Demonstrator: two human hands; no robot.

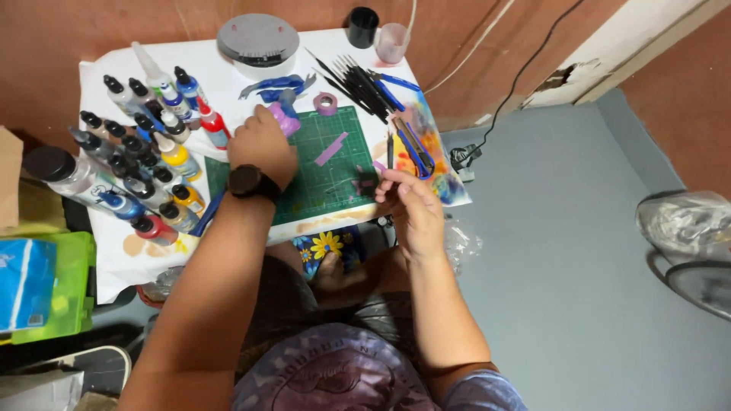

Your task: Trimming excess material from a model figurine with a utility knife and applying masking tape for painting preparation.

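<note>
Head view. A small dark piece (pixel 366 181) is pinched in the fingertips of the right hand (pixel 411 209) over the right edge of the green cutting mat (pixel 324 183). The left hand (pixel 261 144), wearing a black wristwatch (pixel 252 183), closes on a purple object (pixel 284 119) at the mat's upper left corner. Paint bottles (pixel 141 152) stand left; brushes (pixel 362 80) lie above.
</note>
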